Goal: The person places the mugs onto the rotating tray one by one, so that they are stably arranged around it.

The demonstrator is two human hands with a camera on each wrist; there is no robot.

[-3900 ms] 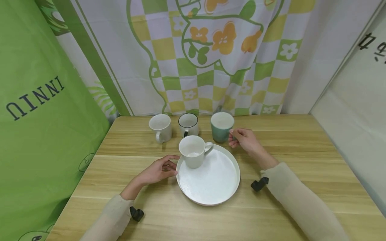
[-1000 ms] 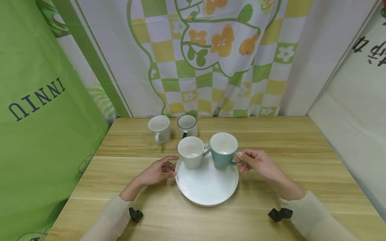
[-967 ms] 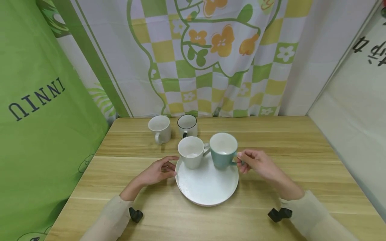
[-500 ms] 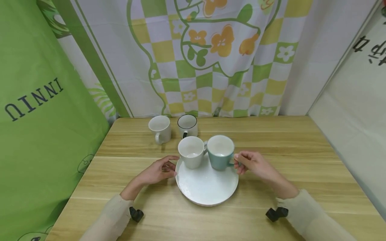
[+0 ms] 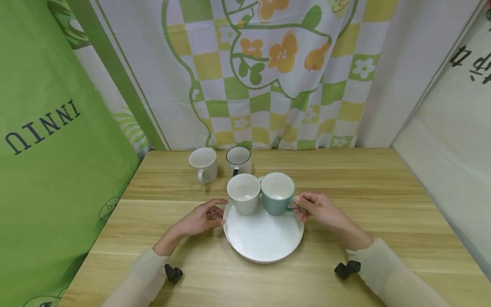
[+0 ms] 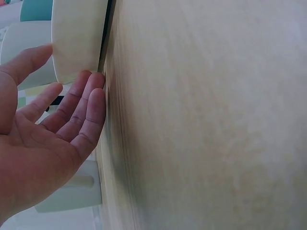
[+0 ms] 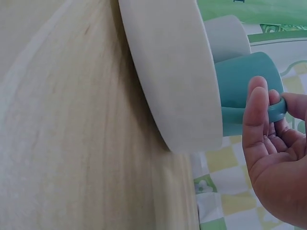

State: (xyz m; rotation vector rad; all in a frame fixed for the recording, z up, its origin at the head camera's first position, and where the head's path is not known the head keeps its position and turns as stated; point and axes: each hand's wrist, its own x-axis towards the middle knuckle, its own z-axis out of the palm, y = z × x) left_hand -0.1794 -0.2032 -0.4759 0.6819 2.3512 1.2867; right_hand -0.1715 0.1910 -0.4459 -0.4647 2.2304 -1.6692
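A round white tray (image 5: 264, 241) with a raised side lies on the wooden table. In the head view a teal mug (image 5: 274, 205), pale inside, stands over the tray's back part, close against the handle side of a white mug (image 5: 245, 204). My right hand (image 5: 318, 209) pinches the teal mug's handle (image 7: 277, 110) between thumb and fingers. At the tray's left, my left hand (image 5: 201, 217) has its fingers loosely bent, with thumb and fingertips (image 6: 97, 96) right at the tray's side (image 6: 79, 40).
Behind the tray stand another white mug (image 5: 204, 166) and a white mug with a dark rim (image 5: 238, 161), partly hidden by the mug in front. A checked curtain (image 5: 261, 98) hangs at the table's back edge, and a green cloth (image 5: 57, 170) at the left.
From the table behind the tray, my right hand has brought the teal mug forward over it, then left towards the white mug. My left hand has stayed at the tray's edge.
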